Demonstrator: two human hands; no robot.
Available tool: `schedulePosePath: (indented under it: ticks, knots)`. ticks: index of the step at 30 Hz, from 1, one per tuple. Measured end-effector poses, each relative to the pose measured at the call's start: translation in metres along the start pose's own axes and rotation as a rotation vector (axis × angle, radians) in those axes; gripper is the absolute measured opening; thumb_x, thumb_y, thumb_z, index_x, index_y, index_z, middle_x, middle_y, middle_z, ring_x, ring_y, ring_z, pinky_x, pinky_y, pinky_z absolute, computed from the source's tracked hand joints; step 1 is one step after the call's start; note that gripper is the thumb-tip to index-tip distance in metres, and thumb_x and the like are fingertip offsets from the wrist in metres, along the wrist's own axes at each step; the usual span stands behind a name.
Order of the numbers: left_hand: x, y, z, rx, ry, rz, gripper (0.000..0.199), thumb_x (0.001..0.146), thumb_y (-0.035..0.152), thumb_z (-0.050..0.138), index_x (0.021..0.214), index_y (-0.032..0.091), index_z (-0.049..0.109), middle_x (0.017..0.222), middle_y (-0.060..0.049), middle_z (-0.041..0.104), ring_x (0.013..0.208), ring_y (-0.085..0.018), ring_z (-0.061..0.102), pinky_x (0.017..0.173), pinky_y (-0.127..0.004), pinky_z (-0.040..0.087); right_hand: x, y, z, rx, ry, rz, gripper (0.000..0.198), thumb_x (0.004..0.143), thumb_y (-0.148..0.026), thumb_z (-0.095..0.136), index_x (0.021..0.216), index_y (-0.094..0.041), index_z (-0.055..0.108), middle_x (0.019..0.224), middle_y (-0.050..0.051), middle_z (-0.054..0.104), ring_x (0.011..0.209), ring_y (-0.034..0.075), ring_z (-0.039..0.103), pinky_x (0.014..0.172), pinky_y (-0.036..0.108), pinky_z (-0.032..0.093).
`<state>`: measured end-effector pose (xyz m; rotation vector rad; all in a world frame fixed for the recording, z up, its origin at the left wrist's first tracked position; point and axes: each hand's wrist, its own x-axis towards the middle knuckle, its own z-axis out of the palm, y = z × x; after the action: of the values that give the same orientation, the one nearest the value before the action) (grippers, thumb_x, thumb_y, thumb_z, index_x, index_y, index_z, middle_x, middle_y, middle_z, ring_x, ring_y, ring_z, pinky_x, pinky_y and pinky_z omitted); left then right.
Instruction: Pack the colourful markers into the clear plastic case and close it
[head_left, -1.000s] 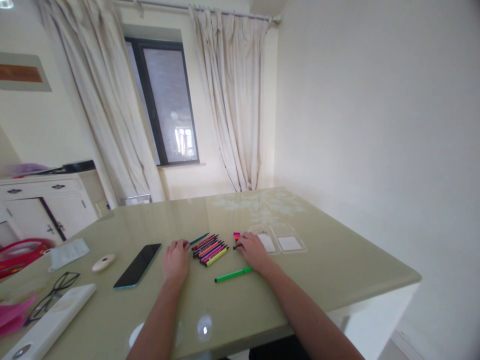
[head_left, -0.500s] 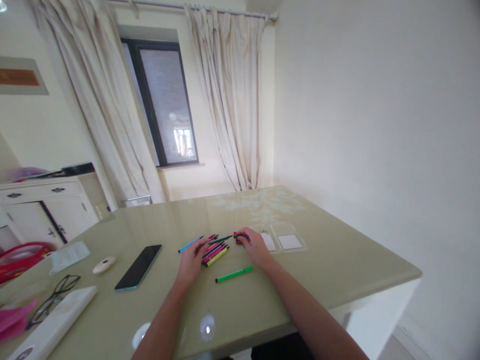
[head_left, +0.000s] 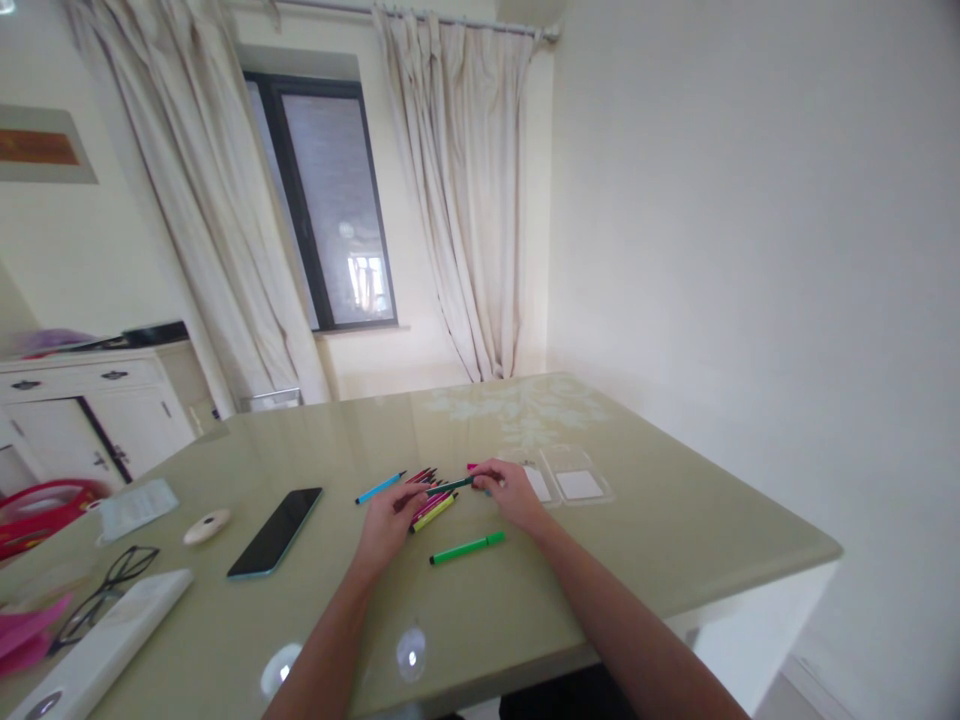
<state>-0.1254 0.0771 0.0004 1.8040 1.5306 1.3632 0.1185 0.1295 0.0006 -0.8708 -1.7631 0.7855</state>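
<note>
A dark green marker [head_left: 451, 486] spans the gap between my two hands. My left hand [head_left: 394, 515] pinches its barrel, while my right hand [head_left: 510, 490] is closed on the cap end, where barrel and cap meet. Beneath and beside the left fingers lies a pile of uncapped coloured markers [head_left: 433, 512], partly hidden by that hand. A pink cap [head_left: 471, 467] shows just past my right fingertips; other caps there are mostly covered. Nearer to me, a capped bright green marker [head_left: 467, 548] lies alone. A light blue marker [head_left: 380, 487] rests left of the pile.
To the right, a clear plastic case [head_left: 581, 485] with white inserts lies spread on the table [head_left: 675, 530]. On the left are a phone [head_left: 275, 533], a pale oval object [head_left: 207, 527], glasses [head_left: 105, 600], a long white object [head_left: 105, 650] and a face mask [head_left: 139, 508].
My hands have come together. The dark green marker's tip, bare and just short of the cap before, is now inside the cap in my right hand.
</note>
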Motion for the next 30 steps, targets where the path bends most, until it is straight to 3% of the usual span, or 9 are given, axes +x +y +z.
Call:
schedulePosePath:
  ticks: [4, 9, 13, 17, 21, 23, 25, 28, 30]
  knots:
    - [-0.001, 0.005, 0.000, -0.025, 0.012, 0.005, 0.036, 0.080, 0.048, 0.063, 0.097, 0.021, 0.079, 0.093, -0.005, 0.080, 0.081, -0.023, 0.071, 0.074, -0.033, 0.056, -0.001, -0.001, 0.000, -0.025, -0.007, -0.015, 0.014, 0.083, -0.030, 0.068, 0.089, -0.021, 0.076, 0.084, 0.004, 0.077, 0.077, 0.020, 0.069, 0.076, 0.033, 0.053]
    - [-0.007, 0.015, 0.005, 0.046, -0.073, 0.088, 0.029, 0.082, 0.046, 0.067, 0.092, 0.022, 0.079, 0.095, -0.006, 0.079, 0.087, -0.022, 0.071, 0.079, -0.032, 0.054, -0.002, -0.006, -0.007, -0.028, 0.004, -0.003, 0.021, 0.090, -0.037, 0.064, 0.085, -0.019, 0.074, 0.075, 0.002, 0.073, 0.069, 0.017, 0.065, 0.067, 0.027, 0.049]
    - [-0.013, 0.024, 0.005, 0.176, -0.222, 0.198, 0.022, 0.084, 0.041, 0.067, 0.087, 0.023, 0.078, 0.089, -0.004, 0.078, 0.085, -0.020, 0.069, 0.082, -0.031, 0.051, -0.002, -0.005, -0.010, -0.366, -0.014, -0.049, 0.028, 0.099, -0.034, 0.053, 0.087, -0.019, 0.074, 0.082, 0.004, 0.072, 0.078, 0.017, 0.063, 0.074, 0.027, 0.045]
    - [-0.018, 0.027, 0.003, 0.265, -0.332, 0.229, 0.019, 0.083, 0.039, 0.067, 0.085, 0.023, 0.078, 0.081, -0.002, 0.075, 0.079, -0.019, 0.066, 0.077, -0.030, 0.049, -0.004, 0.000, -0.006, -0.710, -0.122, -0.108, 0.025, 0.101, -0.031, 0.053, 0.095, -0.022, 0.075, 0.098, 0.006, 0.070, 0.096, 0.020, 0.060, 0.087, 0.031, 0.042]
    - [-0.018, 0.023, 0.002, 0.246, -0.351, 0.238, 0.018, 0.082, 0.038, 0.067, 0.083, 0.023, 0.077, 0.086, -0.004, 0.075, 0.085, -0.021, 0.066, 0.080, -0.031, 0.049, -0.006, 0.002, -0.001, -0.824, -0.149, -0.136, 0.018, 0.097, -0.030, 0.059, 0.102, -0.024, 0.075, 0.110, 0.008, 0.067, 0.104, 0.024, 0.056, 0.091, 0.034, 0.041]
    - [-0.014, 0.016, 0.001, 0.259, -0.317, 0.235, 0.022, 0.084, 0.041, 0.065, 0.084, 0.023, 0.077, 0.091, -0.006, 0.075, 0.092, -0.024, 0.066, 0.085, -0.033, 0.050, -0.007, 0.002, 0.001, -0.818, -0.147, -0.152, 0.015, 0.095, -0.029, 0.062, 0.101, -0.023, 0.075, 0.110, 0.008, 0.066, 0.104, 0.025, 0.056, 0.091, 0.035, 0.041]
    - [-0.008, 0.006, -0.004, 0.338, -0.200, 0.197, 0.026, 0.090, 0.040, 0.057, 0.091, 0.023, 0.077, 0.099, -0.008, 0.074, 0.100, -0.026, 0.065, 0.092, -0.037, 0.049, -0.007, 0.001, 0.002, -0.806, -0.142, -0.156, 0.011, 0.093, -0.027, 0.064, 0.098, -0.023, 0.074, 0.108, 0.007, 0.066, 0.104, 0.025, 0.056, 0.091, 0.035, 0.042]
    - [-0.002, -0.012, -0.015, 0.568, 0.003, 0.046, 0.035, 0.095, 0.024, 0.043, 0.108, 0.021, 0.075, 0.108, -0.010, 0.072, 0.106, -0.026, 0.062, 0.099, -0.040, 0.046, -0.007, 0.001, 0.002, -0.787, -0.137, -0.145, 0.008, 0.092, -0.024, 0.066, 0.094, -0.023, 0.073, 0.106, 0.007, 0.066, 0.103, 0.024, 0.056, 0.090, 0.036, 0.043]
    - [-0.002, -0.023, -0.022, 0.707, 0.022, -0.031, 0.042, 0.092, 0.013, 0.039, 0.115, 0.020, 0.073, 0.112, -0.011, 0.069, 0.107, -0.026, 0.061, 0.099, -0.038, 0.045, -0.007, 0.001, 0.002, -0.774, -0.133, -0.134, 0.006, 0.091, -0.023, 0.067, 0.092, -0.022, 0.073, 0.106, 0.007, 0.066, 0.103, 0.024, 0.056, 0.090, 0.036, 0.043]
